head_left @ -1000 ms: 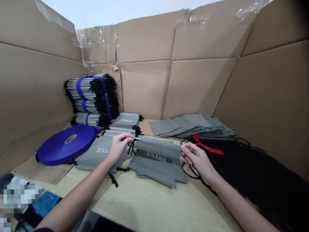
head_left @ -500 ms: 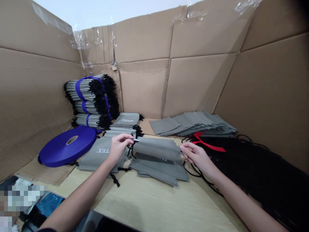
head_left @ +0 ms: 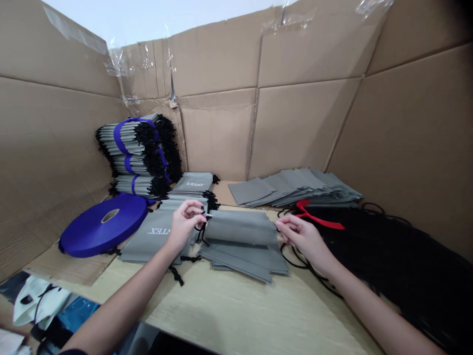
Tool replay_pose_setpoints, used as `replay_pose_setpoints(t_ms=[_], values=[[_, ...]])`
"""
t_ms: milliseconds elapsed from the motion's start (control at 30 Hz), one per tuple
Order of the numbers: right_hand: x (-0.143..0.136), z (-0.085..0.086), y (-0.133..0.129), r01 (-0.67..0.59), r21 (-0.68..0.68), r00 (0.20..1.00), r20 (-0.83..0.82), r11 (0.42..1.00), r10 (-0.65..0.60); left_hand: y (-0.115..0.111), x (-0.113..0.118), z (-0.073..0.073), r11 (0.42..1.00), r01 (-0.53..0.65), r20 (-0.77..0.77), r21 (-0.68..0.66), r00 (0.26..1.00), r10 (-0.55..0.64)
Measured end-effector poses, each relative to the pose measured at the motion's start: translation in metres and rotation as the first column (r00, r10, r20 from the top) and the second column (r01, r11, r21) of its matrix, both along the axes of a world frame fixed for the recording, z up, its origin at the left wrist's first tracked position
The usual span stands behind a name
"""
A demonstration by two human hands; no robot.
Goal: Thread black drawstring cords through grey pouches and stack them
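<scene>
A grey fabric pouch (head_left: 240, 228) is raised above a few flat grey pouches (head_left: 240, 261) on the wooden table. At its left end, my left hand (head_left: 187, 222) is closed in a pinch on a thin pale tool, whose tip meets the pouch's top corner. Black cord hangs beside those fingers. My right hand (head_left: 301, 236) pinches the right edge of the same pouch. Left of it lie finished-looking grey pouches (head_left: 148, 241) with white lettering and knotted black cords.
A purple ribbon roll (head_left: 84, 231) lies at the left, before banded pouch bundles (head_left: 129, 162). Grey pouches (head_left: 288, 187) are spread at the back. Black cords (head_left: 399, 256) with a red tie (head_left: 321, 220) cover the right side. Cardboard walls (head_left: 218, 128) surround the table.
My left hand has turned slightly, its fingers more curled at the pouch corner. The raised pouch has tipped a little and hides the lettering beneath it. My right hand has barely moved.
</scene>
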State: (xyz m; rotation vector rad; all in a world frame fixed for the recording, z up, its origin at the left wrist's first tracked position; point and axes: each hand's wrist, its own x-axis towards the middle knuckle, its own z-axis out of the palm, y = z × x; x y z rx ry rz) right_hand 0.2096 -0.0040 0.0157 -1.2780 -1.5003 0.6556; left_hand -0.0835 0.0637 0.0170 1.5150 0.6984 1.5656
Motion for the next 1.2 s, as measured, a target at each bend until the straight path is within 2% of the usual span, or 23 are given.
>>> replay_pose_setpoints(t_ms=[200,267,367,400,467,533,567,633,667,733,800,833,900,967,1067,1200], values=[[0.0,0.004,-0.005,0.058,0.082,0.991,0.113,0.995,-0.067,0.002,0.002,-0.004,0.999,-0.028,-0.134,0.038,0.99,0.033],[-0.001,0.004,-0.005,0.064,0.091,0.989,0.126,0.994,-0.075,0.004,0.003,-0.004,0.999,-0.029,-0.068,0.033,0.997,0.031],[0.002,0.003,-0.003,0.09,0.085,0.986,0.136,0.992,-0.101,0.012,0.001,-0.005,0.998,0.013,0.15,-0.066,0.989,-0.003],[0.003,0.002,-0.002,0.101,0.086,0.984,0.141,0.991,-0.112,0.015,-0.001,-0.006,0.995,-0.007,0.218,-0.104,0.975,0.03],[0.007,0.0,0.0,0.134,0.103,0.976,0.158,0.986,-0.149,0.023,-0.005,-0.008,0.974,-0.173,0.304,-0.149,0.929,0.212],[0.011,-0.002,0.003,0.17,0.122,0.965,0.182,0.978,-0.191,0.028,-0.01,-0.01,0.903,-0.411,0.292,-0.125,0.854,0.43],[0.012,-0.003,0.003,0.185,0.127,0.96,0.189,0.975,-0.207,0.029,-0.011,-0.01,0.859,-0.509,0.239,-0.06,0.828,0.508],[0.013,-0.003,0.004,0.186,0.118,0.965,0.167,0.976,-0.204,0.025,-0.012,-0.008,0.767,-0.612,0.044,0.192,0.786,0.616],[0.012,-0.003,0.004,0.173,0.105,0.973,0.137,0.979,-0.187,0.021,-0.011,-0.006,0.718,-0.6,-0.078,0.352,0.746,0.662],[0.008,-0.001,0.002,0.142,0.08,0.986,0.077,0.987,-0.149,0.01,-0.006,-0.002,0.624,-0.471,-0.284,0.624,0.608,0.742],[0.002,0.002,0.0,0.112,0.059,0.993,0.04,0.992,-0.114,0.0,0.001,0.002,0.586,-0.284,-0.413,0.758,0.486,0.77],[-0.001,0.003,-0.002,0.099,0.049,0.994,0.03,0.994,-0.101,-0.003,0.005,0.002,0.596,-0.183,-0.471,0.782,0.451,0.758],[-0.006,0.007,-0.005,0.068,0.03,0.998,-0.001,0.997,-0.068,-0.007,0.011,0.001,0.643,-0.014,-0.582,0.766,0.412,0.702],[-0.01,0.01,-0.008,0.025,0.005,0.998,-0.052,1.0,-0.025,-0.005,0.013,-0.002,0.711,0.088,-0.683,0.698,0.38,0.624],[-0.011,0.014,-0.011,-0.072,-0.081,0.98,-0.189,0.994,0.056,0.001,0.009,-0.008,0.78,0.08,-0.757,0.621,0.319,0.57],[-0.005,0.012,-0.01,-0.155,-0.189,0.942,-0.323,0.97,0.088,0.004,-0.001,-0.007,0.819,0.068,-0.798,0.57,0.282,0.532]])
